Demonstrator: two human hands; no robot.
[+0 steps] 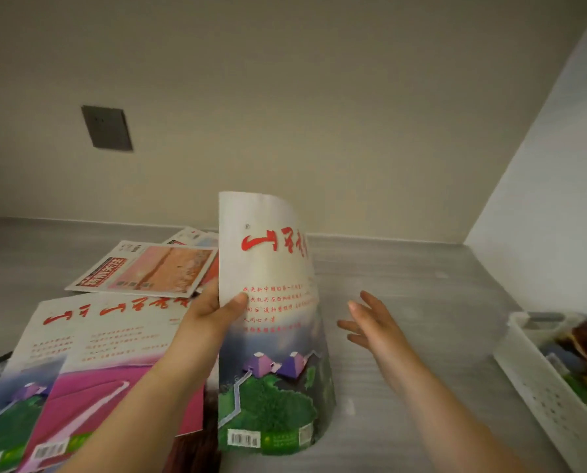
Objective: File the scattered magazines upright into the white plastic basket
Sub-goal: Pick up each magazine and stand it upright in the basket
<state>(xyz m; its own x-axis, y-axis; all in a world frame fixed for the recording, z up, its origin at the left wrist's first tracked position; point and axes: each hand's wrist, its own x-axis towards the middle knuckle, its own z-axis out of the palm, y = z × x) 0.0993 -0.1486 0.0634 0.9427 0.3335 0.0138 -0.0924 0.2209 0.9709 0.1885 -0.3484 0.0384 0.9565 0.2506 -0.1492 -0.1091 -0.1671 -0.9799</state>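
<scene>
My left hand [213, 310] grips the left edge of a magazine [271, 336] with red script and a green hill picture, holding it upright and curved above the table. My right hand [370, 322] is open, fingers spread, just right of that magazine and apart from it. More magazines lie flat at the left: a pink-covered one [114, 380] under my left forearm, another matching cover [8, 404] at the far left, and one with an orange picture [148, 268] farther back. The white plastic basket [537, 387] stands at the right edge with magazines in it.
The grey table [404, 285] runs back to a beige wall. A dark switch plate [107, 128] is on that wall. A white wall closes the right side behind the basket. Bare table surface lies between the held magazine and the basket.
</scene>
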